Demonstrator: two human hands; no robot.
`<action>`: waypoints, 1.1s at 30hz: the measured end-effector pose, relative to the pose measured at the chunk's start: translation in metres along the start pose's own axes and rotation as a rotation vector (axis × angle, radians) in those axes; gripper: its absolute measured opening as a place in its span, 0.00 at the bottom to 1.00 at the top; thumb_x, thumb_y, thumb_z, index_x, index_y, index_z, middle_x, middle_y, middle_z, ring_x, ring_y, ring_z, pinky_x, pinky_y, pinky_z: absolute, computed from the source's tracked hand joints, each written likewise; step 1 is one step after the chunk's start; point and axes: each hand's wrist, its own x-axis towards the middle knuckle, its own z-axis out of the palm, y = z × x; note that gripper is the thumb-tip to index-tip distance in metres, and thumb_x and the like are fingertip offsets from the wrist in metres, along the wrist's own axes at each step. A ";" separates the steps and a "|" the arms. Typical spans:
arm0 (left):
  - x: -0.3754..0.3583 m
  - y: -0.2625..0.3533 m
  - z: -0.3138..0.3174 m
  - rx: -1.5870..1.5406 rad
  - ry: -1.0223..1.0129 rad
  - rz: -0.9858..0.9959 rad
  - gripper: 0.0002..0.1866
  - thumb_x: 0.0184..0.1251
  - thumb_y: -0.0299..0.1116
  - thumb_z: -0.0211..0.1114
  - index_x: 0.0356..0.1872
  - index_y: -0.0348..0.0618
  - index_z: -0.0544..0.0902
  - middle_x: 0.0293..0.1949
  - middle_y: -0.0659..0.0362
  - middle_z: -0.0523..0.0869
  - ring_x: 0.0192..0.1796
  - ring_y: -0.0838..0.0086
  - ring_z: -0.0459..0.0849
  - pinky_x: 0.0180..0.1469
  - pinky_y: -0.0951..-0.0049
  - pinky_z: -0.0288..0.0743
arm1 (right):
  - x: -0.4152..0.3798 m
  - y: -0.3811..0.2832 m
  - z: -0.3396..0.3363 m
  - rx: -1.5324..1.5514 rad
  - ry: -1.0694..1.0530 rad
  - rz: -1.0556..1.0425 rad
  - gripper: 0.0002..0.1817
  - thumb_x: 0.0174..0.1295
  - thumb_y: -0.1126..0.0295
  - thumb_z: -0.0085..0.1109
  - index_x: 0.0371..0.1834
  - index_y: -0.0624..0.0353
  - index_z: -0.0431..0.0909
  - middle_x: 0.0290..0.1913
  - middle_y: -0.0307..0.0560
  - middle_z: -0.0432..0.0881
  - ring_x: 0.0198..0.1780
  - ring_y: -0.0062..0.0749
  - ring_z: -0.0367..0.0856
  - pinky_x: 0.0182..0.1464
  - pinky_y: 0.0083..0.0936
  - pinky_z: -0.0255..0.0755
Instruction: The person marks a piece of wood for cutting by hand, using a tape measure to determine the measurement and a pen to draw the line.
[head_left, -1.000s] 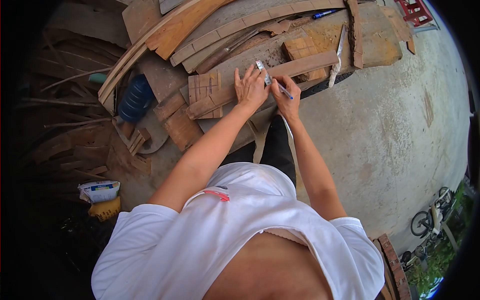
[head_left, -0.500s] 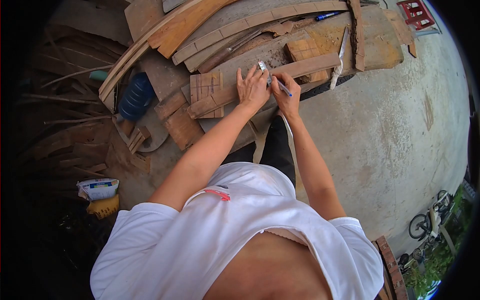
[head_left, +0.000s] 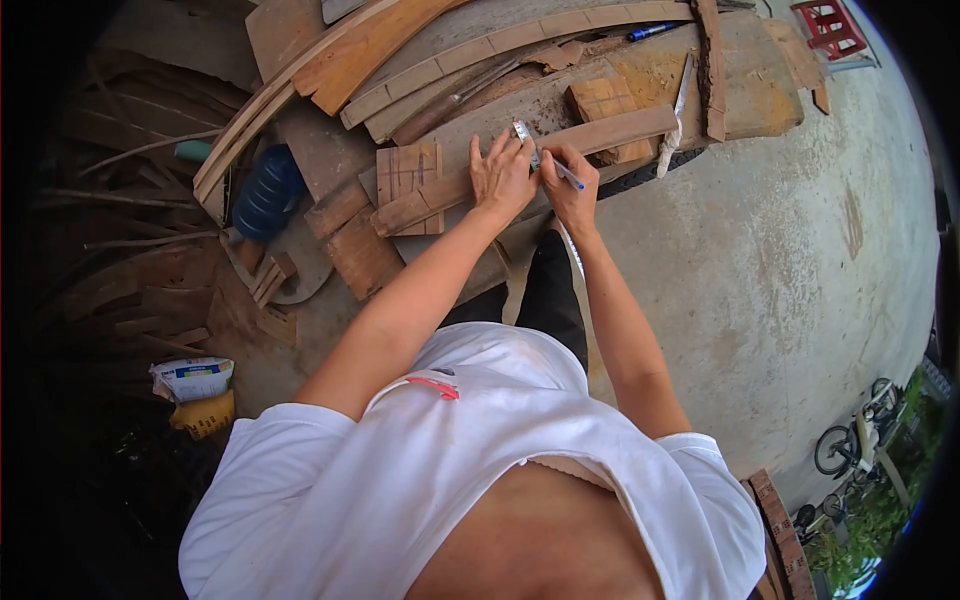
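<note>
A curved wooden strip (head_left: 625, 130) lies across two wooden blocks. My left hand (head_left: 503, 182) rests over its middle, fingers somewhat spread, holding a short metal ruler (head_left: 521, 131) crosswise against the wood. Part of the ruler is hidden under the fingers. Close on the right, my right hand (head_left: 572, 195) pinches a pen (head_left: 570, 175) at the strip's near edge; its tip is hidden by the fingers. One marked block (head_left: 398, 170) sits under the strip's left end, and another block (head_left: 605, 98) supports it towards the right.
A thick plank (head_left: 760, 90) forms the work surface, with a chisel-like blade with a wrapped handle (head_left: 678, 125) and a blue marker (head_left: 655, 32) on it. Curved wooden pieces (head_left: 520, 38) lie behind. A blue plastic jug (head_left: 268, 195) stands left; a red crate (head_left: 830, 28) is far right.
The view shifts slightly. Both hands stay nearly in place on the strip, the ruler and pen still held, with only a tiny movement visible.
</note>
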 end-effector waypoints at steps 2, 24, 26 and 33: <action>-0.001 -0.001 0.002 0.004 0.002 0.004 0.27 0.58 0.41 0.74 0.58 0.43 0.83 0.55 0.57 0.87 0.70 0.61 0.75 0.76 0.38 0.49 | 0.001 -0.001 0.001 0.027 0.006 -0.014 0.10 0.63 0.67 0.64 0.36 0.64 0.83 0.30 0.55 0.85 0.30 0.42 0.86 0.36 0.31 0.76; 0.000 0.000 -0.001 -0.011 -0.001 -0.010 0.27 0.57 0.40 0.74 0.59 0.44 0.83 0.55 0.59 0.87 0.70 0.62 0.75 0.76 0.38 0.49 | 0.003 -0.002 0.006 0.057 0.044 0.079 0.13 0.65 0.63 0.64 0.37 0.64 0.84 0.28 0.53 0.86 0.29 0.34 0.86 0.36 0.29 0.76; 0.000 0.002 -0.006 -0.005 -0.025 -0.029 0.28 0.58 0.40 0.74 0.60 0.46 0.83 0.57 0.59 0.87 0.71 0.62 0.75 0.76 0.40 0.50 | 0.002 0.002 0.006 0.070 0.080 0.122 0.13 0.65 0.63 0.64 0.37 0.65 0.84 0.29 0.54 0.86 0.30 0.34 0.86 0.36 0.29 0.77; 0.000 0.003 -0.005 0.015 -0.054 -0.037 0.29 0.58 0.40 0.75 0.62 0.47 0.82 0.58 0.59 0.86 0.71 0.62 0.75 0.77 0.42 0.50 | 0.009 -0.005 0.001 0.022 -0.010 0.076 0.13 0.65 0.63 0.63 0.35 0.65 0.83 0.29 0.54 0.86 0.30 0.35 0.86 0.37 0.29 0.77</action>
